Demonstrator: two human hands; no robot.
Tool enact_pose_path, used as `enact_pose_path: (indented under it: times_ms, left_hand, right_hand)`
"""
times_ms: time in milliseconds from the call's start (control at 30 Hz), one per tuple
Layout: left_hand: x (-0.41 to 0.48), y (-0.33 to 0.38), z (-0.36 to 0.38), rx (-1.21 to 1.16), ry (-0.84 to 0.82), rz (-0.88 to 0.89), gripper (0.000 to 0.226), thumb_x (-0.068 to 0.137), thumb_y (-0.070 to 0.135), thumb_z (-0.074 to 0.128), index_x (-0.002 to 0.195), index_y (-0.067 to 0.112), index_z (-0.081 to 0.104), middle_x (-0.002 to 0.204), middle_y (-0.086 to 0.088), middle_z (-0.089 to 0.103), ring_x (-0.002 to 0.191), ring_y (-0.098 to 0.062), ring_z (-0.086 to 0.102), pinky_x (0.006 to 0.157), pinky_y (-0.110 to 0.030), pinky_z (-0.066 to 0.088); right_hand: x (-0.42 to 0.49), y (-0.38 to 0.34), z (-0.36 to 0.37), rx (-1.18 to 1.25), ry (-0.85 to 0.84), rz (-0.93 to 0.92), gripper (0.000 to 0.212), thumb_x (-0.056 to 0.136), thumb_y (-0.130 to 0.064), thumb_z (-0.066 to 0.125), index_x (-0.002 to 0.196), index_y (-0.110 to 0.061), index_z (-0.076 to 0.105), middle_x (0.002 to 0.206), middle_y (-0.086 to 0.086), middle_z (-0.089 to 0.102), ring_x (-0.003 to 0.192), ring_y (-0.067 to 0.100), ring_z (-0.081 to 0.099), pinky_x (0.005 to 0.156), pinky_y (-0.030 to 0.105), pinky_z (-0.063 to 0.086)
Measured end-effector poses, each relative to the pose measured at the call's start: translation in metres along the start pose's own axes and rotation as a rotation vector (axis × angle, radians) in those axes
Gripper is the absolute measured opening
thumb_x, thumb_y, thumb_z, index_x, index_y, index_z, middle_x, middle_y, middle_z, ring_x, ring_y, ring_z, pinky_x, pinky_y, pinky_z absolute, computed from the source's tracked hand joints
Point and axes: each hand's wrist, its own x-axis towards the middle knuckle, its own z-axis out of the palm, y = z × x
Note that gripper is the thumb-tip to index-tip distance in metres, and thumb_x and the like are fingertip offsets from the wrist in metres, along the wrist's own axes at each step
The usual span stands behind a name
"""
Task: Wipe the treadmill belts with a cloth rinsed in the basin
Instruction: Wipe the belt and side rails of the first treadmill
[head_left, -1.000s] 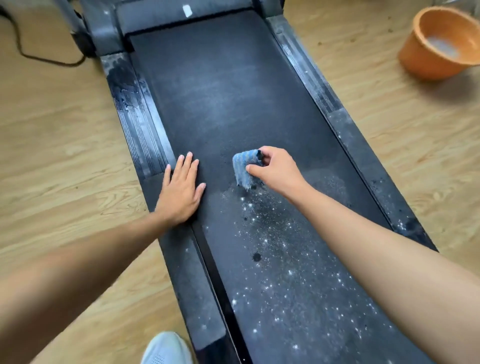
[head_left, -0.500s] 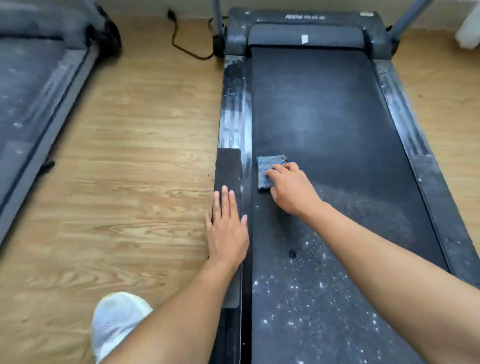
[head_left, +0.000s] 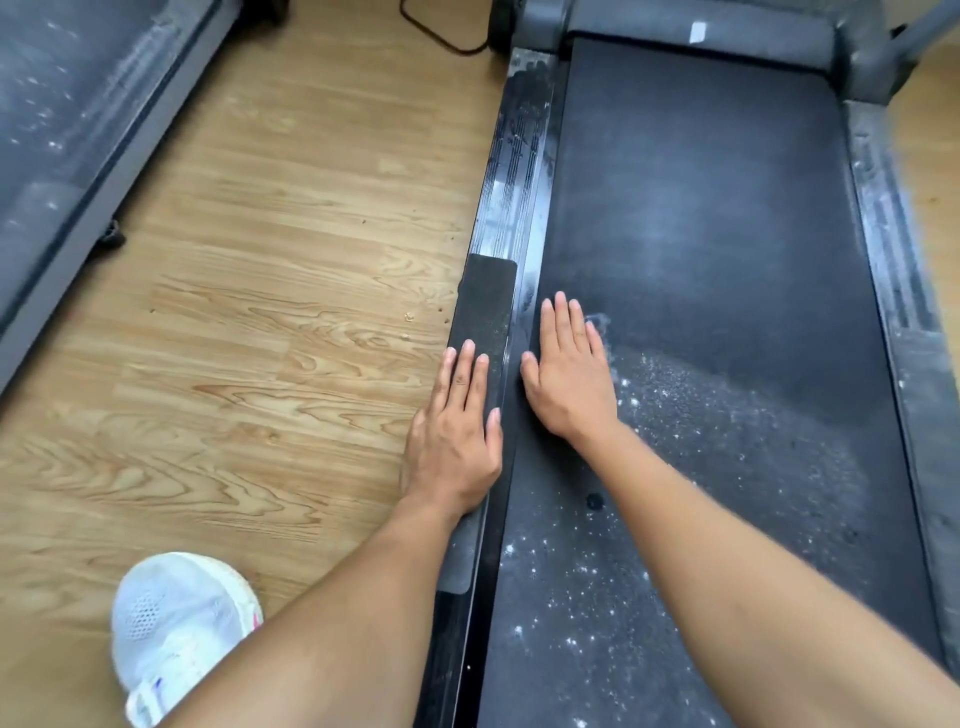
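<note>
We see the left hand (head_left: 457, 436) lying flat on the treadmill's left side rail (head_left: 514, 171), its fingers (head_left: 467, 364) straight and close together, holding nothing. Their tips rest on the black grip pad (head_left: 485, 306) stuck to that rail. The right hand (head_left: 569, 374) lies palm down on the belt (head_left: 701, 208), just beside the left one across the rail's inner edge. Its fingers (head_left: 561, 322) are also stretched out flat, not curled round anything.

The cloth (head_left: 596, 323) is hard to make out. We see only a pale bluish sliver at the little-finger side of the right hand, so it probably lies pressed under that palm, though we cannot be sure.

Ahead of the right fingers the belt looks dark with a faint grey haze. Behind them, toward the wrist and forearm, white specks (head_left: 571, 571) are scattered across it. To the left of the left fingers runs the wooden floor (head_left: 260, 312), with a white shoe (head_left: 176, 629) near the elbow. A second treadmill (head_left: 78, 104) stands well apart at the far left.
</note>
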Motion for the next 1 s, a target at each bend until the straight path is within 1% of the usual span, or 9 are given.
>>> enact_pose_path:
  times_ms: [100,233,367,467,567,667,800,867,1000]
  left_hand:
    - [0.000,0.003,-0.003,0.010,-0.006,-0.010,0.068,0.104,0.040,0.028,0.168,0.020,0.015,0.176,0.009,-0.004,0.161,-0.008,-0.008,0.112,-0.040,0.045]
    - [0.000,0.002,-0.003,0.011,-0.005,-0.002,0.066,0.104,0.034,0.022,0.168,0.019,0.015,0.176,0.009,-0.004,0.162,-0.009,-0.007,0.112,-0.038,0.047]
    - [0.000,0.000,-0.001,0.006,-0.007,0.017,0.065,0.105,0.031,0.026,0.168,0.019,0.016,0.176,0.008,-0.003,0.162,-0.010,-0.007,0.112,-0.037,0.047]
    - [0.000,0.000,0.001,0.018,-0.014,0.017,0.065,0.106,0.030,0.027,0.168,0.019,0.013,0.176,0.009,-0.006,0.161,-0.009,-0.010,0.112,-0.036,0.044]
    - [0.000,0.002,-0.002,0.022,-0.021,0.005,0.065,0.106,0.031,0.024,0.168,0.020,0.011,0.176,0.010,-0.010,0.161,-0.009,-0.012,0.112,-0.039,0.044]
    - [-0.001,0.003,-0.004,0.027,-0.039,-0.019,0.066,0.106,0.030,0.028,0.169,0.022,0.009,0.175,0.012,-0.013,0.160,-0.007,-0.014,0.110,-0.043,0.044]
    - [0.000,0.003,-0.003,0.009,-0.046,-0.039,0.067,0.105,0.029,0.033,0.168,0.024,0.011,0.175,0.013,-0.010,0.161,-0.008,-0.010,0.108,-0.047,0.047]
    - [0.000,0.003,-0.003,-0.006,-0.034,-0.046,0.066,0.105,0.028,0.033,0.168,0.025,0.013,0.175,0.014,-0.008,0.161,-0.007,-0.009,0.108,-0.049,0.048]
    - [-0.001,0.001,-0.002,-0.011,-0.020,-0.034,0.065,0.105,0.027,0.032,0.168,0.024,0.015,0.176,0.013,-0.005,0.161,-0.007,-0.008,0.110,-0.047,0.048]
  right_hand:
    - [-0.072,-0.014,0.005,0.052,-0.058,0.029,0.076,0.100,-0.041,0.016,0.167,-0.011,-0.003,0.175,0.007,-0.012,0.161,0.019,-0.014,0.131,0.043,0.002]
    - [-0.160,-0.023,0.018,0.035,-0.080,-0.019,0.074,0.102,-0.036,0.027,0.167,-0.010,0.006,0.175,0.006,-0.005,0.162,0.018,-0.009,0.130,0.042,0.003]
    - [-0.082,-0.013,0.010,-0.008,-0.039,0.037,0.075,0.100,-0.038,0.020,0.167,-0.009,0.006,0.175,0.008,-0.004,0.162,0.020,-0.007,0.131,0.044,0.005]
    - [0.015,-0.004,-0.009,0.016,-0.044,0.118,0.078,0.096,-0.040,0.011,0.167,-0.011,0.002,0.176,0.007,-0.006,0.162,0.018,-0.008,0.131,0.041,-0.001]
    - [0.059,0.000,-0.018,0.001,-0.089,0.120,0.079,0.094,-0.040,0.012,0.167,-0.011,-0.001,0.176,0.007,-0.009,0.161,0.018,-0.011,0.131,0.040,-0.005]
    - [0.015,-0.008,-0.011,0.023,-0.093,0.087,0.081,0.093,-0.040,0.012,0.167,-0.009,-0.001,0.175,0.008,-0.009,0.161,0.020,-0.012,0.131,0.043,-0.003]
    - [-0.144,-0.038,0.016,0.062,-0.097,0.015,0.078,0.097,-0.035,0.028,0.167,-0.008,0.007,0.175,0.008,-0.006,0.162,0.021,-0.009,0.130,0.045,0.006]
    - [-0.190,-0.042,0.025,0.059,-0.123,-0.027,0.076,0.098,-0.033,0.033,0.167,-0.009,0.011,0.176,0.006,-0.003,0.162,0.020,-0.006,0.129,0.044,0.006]
    - [-0.126,-0.033,0.017,0.020,-0.086,0.015,0.078,0.095,-0.032,0.028,0.167,-0.008,0.011,0.176,0.008,0.000,0.162,0.020,-0.003,0.131,0.044,0.007]
